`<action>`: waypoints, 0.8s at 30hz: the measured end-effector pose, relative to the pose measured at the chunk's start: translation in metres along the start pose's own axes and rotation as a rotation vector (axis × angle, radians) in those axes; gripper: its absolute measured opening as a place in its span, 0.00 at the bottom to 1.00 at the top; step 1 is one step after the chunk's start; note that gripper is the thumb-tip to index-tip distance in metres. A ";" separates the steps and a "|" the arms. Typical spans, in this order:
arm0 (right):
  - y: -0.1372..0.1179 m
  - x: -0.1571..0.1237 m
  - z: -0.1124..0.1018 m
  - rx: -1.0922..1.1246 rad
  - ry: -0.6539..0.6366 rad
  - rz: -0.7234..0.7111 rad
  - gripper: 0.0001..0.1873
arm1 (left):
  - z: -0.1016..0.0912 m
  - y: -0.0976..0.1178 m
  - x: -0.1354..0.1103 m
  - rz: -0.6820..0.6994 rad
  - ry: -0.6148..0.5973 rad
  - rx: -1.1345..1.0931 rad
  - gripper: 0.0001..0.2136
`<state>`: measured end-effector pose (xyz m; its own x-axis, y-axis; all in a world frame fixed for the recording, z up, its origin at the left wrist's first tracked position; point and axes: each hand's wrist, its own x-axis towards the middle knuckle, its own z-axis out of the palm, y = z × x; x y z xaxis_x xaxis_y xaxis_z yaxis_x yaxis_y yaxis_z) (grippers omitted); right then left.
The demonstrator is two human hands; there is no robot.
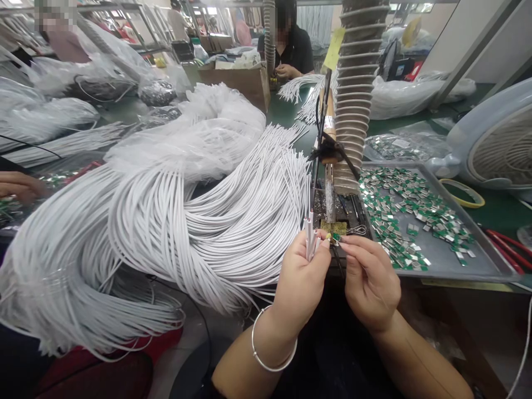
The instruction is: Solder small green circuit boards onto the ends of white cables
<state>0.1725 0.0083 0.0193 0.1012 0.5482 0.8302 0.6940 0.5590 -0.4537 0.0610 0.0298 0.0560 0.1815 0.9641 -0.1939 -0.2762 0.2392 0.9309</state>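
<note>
My left hand point(301, 277) is closed around a small bunch of white cable ends point(310, 235) that stick up above the fingers. My right hand point(368, 277) pinches a tiny green circuit board point(336, 237) against one cable tip. Both hands meet just below the tip of a mounted soldering iron point(330, 197), over a yellow sponge pad point(334, 226) on a dark stand. A silver bangle sits on my left wrist.
A huge bundle of white cables point(187, 221) fills the left. A grey tray point(477, 266) of several small green boards lies right, next to a tape roll point(461, 191), red pliers point(505, 244) and a fan point(499, 144). A ribbed fume hose point(357, 83) hangs ahead. Another person's hand point(19, 185) rests far left; others sit behind.
</note>
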 end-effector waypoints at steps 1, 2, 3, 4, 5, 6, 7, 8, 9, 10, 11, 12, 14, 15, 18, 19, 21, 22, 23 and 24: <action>0.000 0.000 0.000 -0.004 0.000 -0.001 0.14 | 0.000 0.000 0.000 -0.002 0.000 -0.005 0.03; 0.000 0.001 0.000 -0.009 -0.001 0.000 0.14 | 0.000 0.001 0.000 -0.004 0.002 -0.010 0.03; -0.001 0.001 0.000 -0.012 -0.003 0.001 0.14 | 0.001 0.001 0.000 -0.005 0.003 -0.015 0.03; -0.001 0.001 0.000 -0.014 -0.003 0.002 0.14 | 0.001 0.001 0.000 -0.007 0.004 -0.019 0.03; -0.001 0.001 0.000 -0.016 -0.002 0.001 0.14 | 0.001 0.001 0.000 -0.006 0.007 -0.022 0.03; -0.001 0.001 0.000 -0.018 -0.002 0.000 0.14 | 0.001 0.001 0.000 -0.004 0.008 -0.024 0.03; -0.002 0.001 0.000 -0.020 -0.003 -0.003 0.14 | 0.001 0.000 0.000 -0.002 0.008 -0.023 0.03; -0.002 0.001 0.000 -0.020 -0.005 -0.004 0.14 | 0.001 0.000 0.000 0.000 0.010 -0.021 0.03; -0.002 0.001 0.000 -0.021 -0.008 -0.003 0.14 | 0.001 -0.001 0.000 0.001 0.011 -0.019 0.03; -0.001 0.001 0.000 -0.022 -0.013 0.002 0.14 | 0.001 -0.002 0.000 0.002 0.013 -0.016 0.03; -0.001 0.000 0.000 -0.022 -0.018 0.007 0.14 | 0.000 -0.003 0.000 0.001 0.016 -0.015 0.03; -0.001 0.000 0.000 -0.022 -0.019 0.011 0.14 | 0.000 -0.003 0.000 -0.002 0.018 -0.016 0.04; -0.001 0.001 0.000 -0.026 -0.018 0.012 0.14 | 0.000 -0.005 0.001 -0.009 0.020 -0.018 0.04; -0.002 0.001 0.000 -0.029 -0.016 0.009 0.14 | 0.000 -0.006 0.001 -0.012 0.021 -0.018 0.04; -0.002 0.001 -0.001 -0.029 -0.012 0.004 0.14 | 0.000 -0.006 0.001 -0.014 0.024 -0.019 0.04; -0.001 0.001 -0.001 -0.023 -0.012 0.004 0.14 | 0.000 -0.006 0.001 -0.012 0.023 -0.020 0.03; 0.000 0.000 -0.002 -0.007 -0.011 0.002 0.15 | 0.000 -0.005 0.001 -0.011 0.020 -0.016 0.03; 0.001 -0.001 -0.002 0.001 -0.012 0.005 0.16 | 0.000 -0.005 0.001 -0.012 0.014 -0.009 0.03; 0.002 -0.002 -0.003 0.006 -0.013 0.015 0.17 | -0.001 -0.005 0.001 -0.012 0.009 -0.001 0.03; 0.003 -0.003 -0.003 0.005 -0.016 0.031 0.17 | -0.002 -0.006 0.000 -0.009 0.003 0.006 0.04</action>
<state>0.1766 0.0065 0.0169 0.1106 0.5753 0.8104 0.6871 0.5449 -0.4806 0.0609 0.0291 0.0500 0.1808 0.9623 -0.2031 -0.2689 0.2470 0.9309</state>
